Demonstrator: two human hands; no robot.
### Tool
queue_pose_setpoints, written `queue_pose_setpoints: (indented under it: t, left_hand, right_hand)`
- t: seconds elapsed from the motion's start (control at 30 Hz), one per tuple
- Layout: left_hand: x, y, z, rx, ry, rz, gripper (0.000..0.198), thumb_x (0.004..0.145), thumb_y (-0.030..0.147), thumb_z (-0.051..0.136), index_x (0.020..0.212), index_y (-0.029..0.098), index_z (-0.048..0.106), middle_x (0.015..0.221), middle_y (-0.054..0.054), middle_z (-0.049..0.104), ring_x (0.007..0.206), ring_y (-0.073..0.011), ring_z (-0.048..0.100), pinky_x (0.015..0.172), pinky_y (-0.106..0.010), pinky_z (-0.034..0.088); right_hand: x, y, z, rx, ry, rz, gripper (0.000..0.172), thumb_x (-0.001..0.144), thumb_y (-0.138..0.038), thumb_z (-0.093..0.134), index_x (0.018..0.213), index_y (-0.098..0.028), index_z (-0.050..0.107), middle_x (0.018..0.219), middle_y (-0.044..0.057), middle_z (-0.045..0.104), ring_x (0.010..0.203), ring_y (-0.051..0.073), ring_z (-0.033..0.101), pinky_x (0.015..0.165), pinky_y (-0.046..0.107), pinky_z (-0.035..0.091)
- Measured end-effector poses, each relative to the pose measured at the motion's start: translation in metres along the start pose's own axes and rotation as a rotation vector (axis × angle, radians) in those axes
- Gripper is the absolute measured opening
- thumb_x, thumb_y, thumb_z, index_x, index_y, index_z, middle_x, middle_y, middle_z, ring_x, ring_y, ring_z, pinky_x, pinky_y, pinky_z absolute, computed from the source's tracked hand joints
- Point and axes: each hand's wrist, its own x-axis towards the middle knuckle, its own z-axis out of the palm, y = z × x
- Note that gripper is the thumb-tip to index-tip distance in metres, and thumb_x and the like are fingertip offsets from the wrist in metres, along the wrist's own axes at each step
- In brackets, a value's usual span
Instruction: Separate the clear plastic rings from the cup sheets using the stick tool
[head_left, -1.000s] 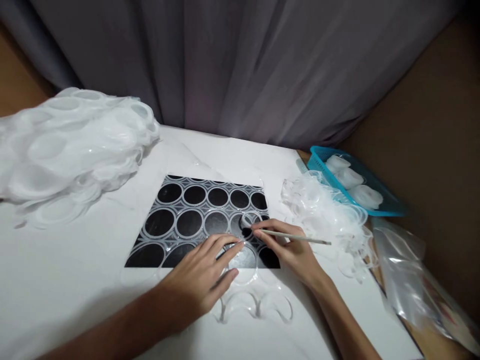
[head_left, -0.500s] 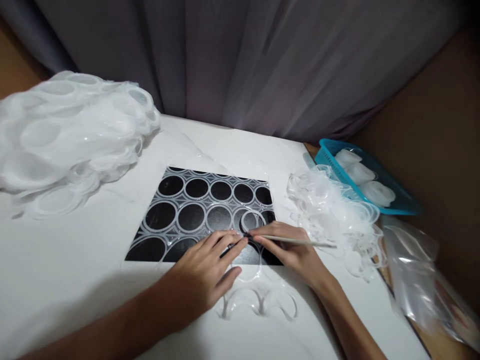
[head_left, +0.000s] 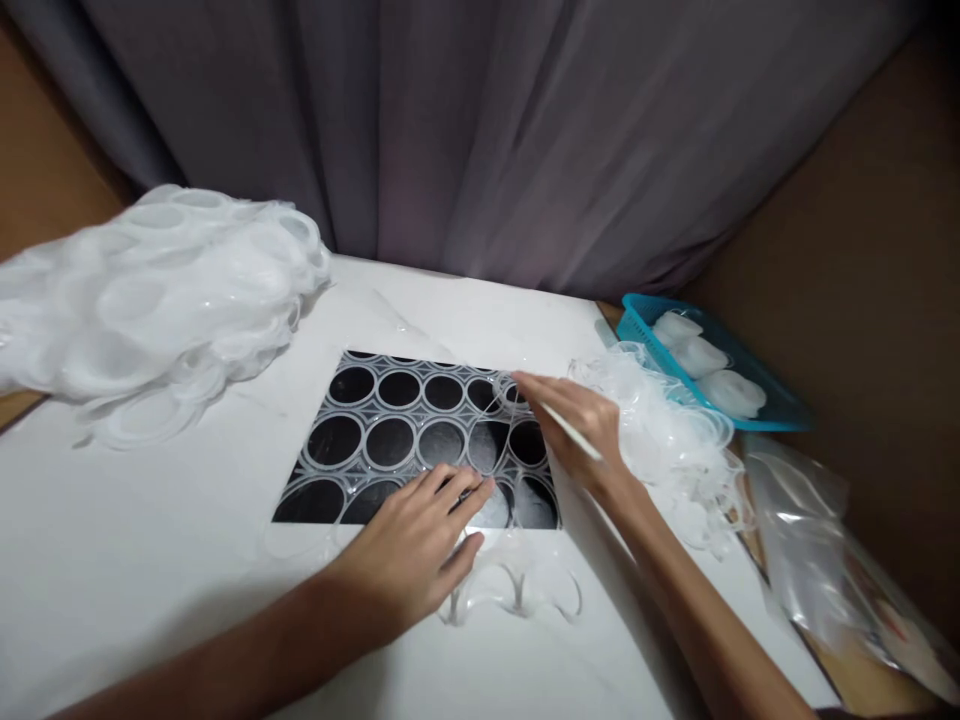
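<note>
Black sheet [head_left: 390,442], rows of pale rings [head_left: 364,442], left hand [head_left: 420,550] on it, fingers apart, right hand [head_left: 581,420] pinching thin stick [head_left: 571,432].

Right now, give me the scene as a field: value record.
left hand: fingers spread across near edge of black rectangular sheet
right hand: holding slim pale rod-shaped tool near the sheet's far right corner
left side: heaped translucent white pieces, round outlines
right side: tangled translucent curled scraps beside blue plastic basket
basket contents: whitish bundles

Curtain [head_left: 420,130], 12 o'clock: matt cloth. Heap [head_left: 172,290], 9 o'clock: translucent, glossy plastic. Basket [head_left: 637,318], 3 o'clock: plastic. Bag [head_left: 806,545], 4 o'clock: glossy film. Ring-patterned sheet [head_left: 390,441], dial centre: glossy.
</note>
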Motion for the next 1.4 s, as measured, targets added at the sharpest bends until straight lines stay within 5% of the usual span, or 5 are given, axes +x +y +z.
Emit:
queue_pose_setpoints:
  t: [0.2, 0.43, 0.73, 1.0, 1.4]
  left_hand:
    - [-0.006, -0.006, -0.028, -0.144, -0.105, 0.008, 0.054, 0.111, 0.038, 0.046, 0.162, 0.027, 0.033, 0.158, -0.009, 0.05, 0.145, -0.029, 0.05, 0.113, -0.049, 0.052]
    - [-0.031, -0.04, -0.043, 0.015, 0.019, 0.058, 0.053, 0.109, 0.027, 0.05, 0.159, 0.024, 0.036, 0.153, -0.01, 0.053, 0.145, -0.0287, 0.049, 0.117, -0.051, 0.049]
    - [-0.043, -0.046, -0.036, 0.131, 0.007, 0.082, 0.056, 0.109, 0.03, 0.048, 0.161, 0.018, 0.033, 0.148, -0.012, 0.056, 0.134, -0.0327, 0.053, 0.098, -0.046, 0.057]
    - [-0.043, -0.045, -0.031, 0.13, 0.136, 0.126, 0.052, 0.106, 0.026, 0.049, 0.156, 0.012, 0.042, 0.141, -0.013, 0.062, 0.127, -0.03, 0.058, 0.102, -0.044, 0.053]
    - [-0.045, -0.047, -0.029, 0.095, 0.129, 0.105, 0.049, 0.107, 0.03, 0.051, 0.153, 0.013, 0.047, 0.139, -0.012, 0.062, 0.127, -0.0297, 0.057, 0.103, -0.045, 0.052]
  right_hand:
    - [0.043, -0.004, -0.011, -0.067, 0.424, 0.197, 0.027, 0.106, -0.028, 0.057, 0.123, -0.027, 0.078, 0.12, 0.007, 0.08, 0.102, 0.025, 0.077, 0.089, 0.043, 0.061]
    - [-0.013, -0.049, 0.018, 0.316, -0.057, 0.263, 0.023, 0.103, -0.032, 0.063, 0.119, -0.029, 0.079, 0.114, 0.006, 0.082, 0.099, 0.025, 0.079, 0.085, 0.04, 0.064]
    - [-0.018, -0.079, 0.027, 0.629, -0.335, 0.455, 0.018, 0.099, -0.04, 0.069, 0.103, -0.029, 0.083, 0.101, 0.005, 0.083, 0.092, 0.024, 0.077, 0.085, 0.04, 0.061]
    - [-0.02, -0.074, 0.027, 0.663, -0.382, 0.475, 0.014, 0.097, -0.037, 0.073, 0.104, -0.03, 0.083, 0.1, 0.004, 0.083, 0.09, 0.022, 0.077, 0.082, 0.037, 0.061]
    - [-0.021, -0.08, 0.024, 0.65, -0.347, 0.362, 0.012, 0.098, -0.028, 0.071, 0.103, -0.03, 0.083, 0.104, 0.004, 0.083, 0.096, 0.023, 0.077, 0.087, 0.037, 0.061]
